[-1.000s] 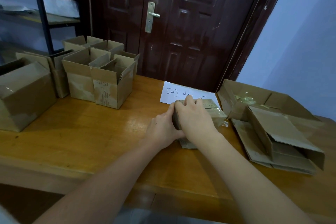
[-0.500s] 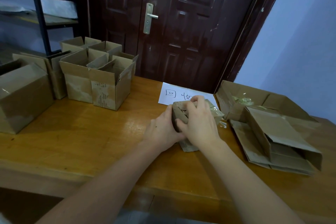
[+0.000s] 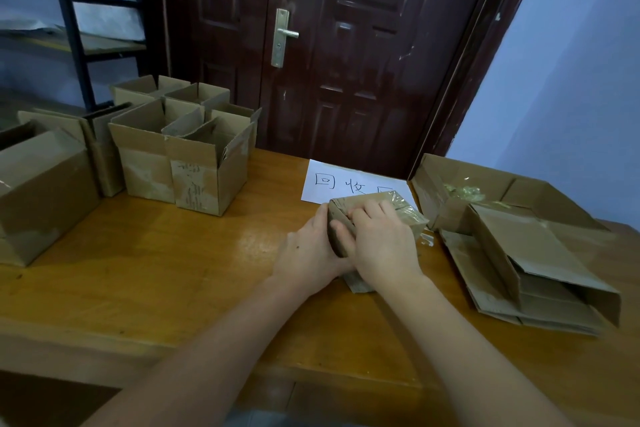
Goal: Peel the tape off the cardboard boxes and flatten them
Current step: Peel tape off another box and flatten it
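— Where's the box (image 3: 372, 210) sitting?

— At one o'clock on the table (image 3: 173, 253), near the paper (image 3: 332, 180). I'm gripping it with my left hand (image 3: 308, 253) and right hand (image 3: 381, 243); it's looking light, bendy, tape-slick, so I'm holding the cardboard edges

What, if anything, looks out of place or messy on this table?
Little. A loose scrap of clear tape lies on the table right of the box both hands hold. In the flattened pile, one box still stands half open. A box flap covers part of the written paper.
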{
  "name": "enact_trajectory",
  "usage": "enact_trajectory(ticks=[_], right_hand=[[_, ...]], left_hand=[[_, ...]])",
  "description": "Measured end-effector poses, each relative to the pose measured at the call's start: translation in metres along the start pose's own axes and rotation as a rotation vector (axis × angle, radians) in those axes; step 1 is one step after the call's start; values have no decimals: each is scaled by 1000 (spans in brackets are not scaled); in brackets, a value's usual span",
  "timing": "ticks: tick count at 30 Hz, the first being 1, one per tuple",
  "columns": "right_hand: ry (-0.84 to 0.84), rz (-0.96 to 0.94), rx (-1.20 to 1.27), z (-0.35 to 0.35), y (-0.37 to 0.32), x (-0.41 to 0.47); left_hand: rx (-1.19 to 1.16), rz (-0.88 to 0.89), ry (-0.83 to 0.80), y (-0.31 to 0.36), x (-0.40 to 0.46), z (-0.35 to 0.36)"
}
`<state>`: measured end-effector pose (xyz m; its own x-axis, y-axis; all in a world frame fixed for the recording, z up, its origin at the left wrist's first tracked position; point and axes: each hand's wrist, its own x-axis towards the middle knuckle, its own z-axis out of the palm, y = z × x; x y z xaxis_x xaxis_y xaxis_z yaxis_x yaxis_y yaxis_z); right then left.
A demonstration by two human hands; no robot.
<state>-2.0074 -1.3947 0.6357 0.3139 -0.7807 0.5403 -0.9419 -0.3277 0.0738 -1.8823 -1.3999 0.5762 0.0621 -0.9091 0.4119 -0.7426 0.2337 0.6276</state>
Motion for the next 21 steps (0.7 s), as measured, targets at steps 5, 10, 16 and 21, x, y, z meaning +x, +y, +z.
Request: enact_trajectory(ticks=[5, 10, 16, 21], right_hand=[[-60, 0, -47, -5, -4, 2], [51, -40, -75, 5, -3, 4], [-44, -11, 84, -7, 7, 3], [-85, 28, 287, -13, 17, -2]], left_hand=[[1, -16, 3, 0, -1, 0], [-12, -30, -39, 2, -2, -4], [-15, -31, -48, 5, -5, -7], [-5, -47, -61, 6, -5, -8]])
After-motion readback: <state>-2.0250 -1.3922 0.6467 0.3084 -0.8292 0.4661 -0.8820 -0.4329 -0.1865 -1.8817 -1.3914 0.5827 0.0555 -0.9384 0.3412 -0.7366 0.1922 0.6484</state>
